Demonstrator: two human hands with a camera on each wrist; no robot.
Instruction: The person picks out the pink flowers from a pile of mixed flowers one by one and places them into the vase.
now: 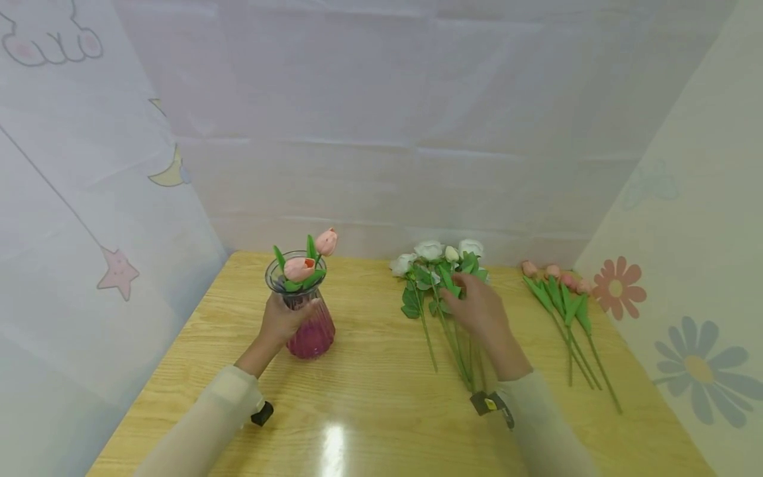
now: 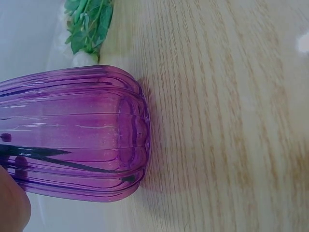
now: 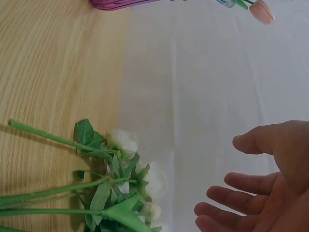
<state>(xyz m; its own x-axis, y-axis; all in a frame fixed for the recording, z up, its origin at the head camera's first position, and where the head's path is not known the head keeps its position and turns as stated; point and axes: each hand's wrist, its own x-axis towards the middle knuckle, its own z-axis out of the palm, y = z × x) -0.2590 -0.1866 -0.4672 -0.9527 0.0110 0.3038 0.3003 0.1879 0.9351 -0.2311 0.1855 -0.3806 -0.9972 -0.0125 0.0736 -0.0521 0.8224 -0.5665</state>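
Toward the table's point(image 1: 381, 397) far-left corner, vase point(image 1: 312, 332): our left hand's point(image 1: 281, 322) fingers grip it; brace firmly.
White flowers point(image 1: 429, 250): our right hand's point(image 1: 479, 308) fingers spread; best pinch one stem point(image 3: 53, 136).

A broad passage of bare worktop point(image 1: 369, 371) runs between the purple vase point(image 1: 312, 331) at left and the white flowers point(image 1: 429, 250) right of centre. The left grip point(image 1: 285, 323) wraps the vase's left side, blocking access there; its right side is freer. Two tulips point(image 1: 300, 269) crowd the vase's mouth. The right grip point(image 1: 477, 306), fingers parted, hovers over the white bunch, whose stems overlap with little room between. A narrower gap separates that bunch from loose pink tulips point(image 1: 552, 272) at right. The far wall point(image 1: 369, 132) stands close behind the white blooms.
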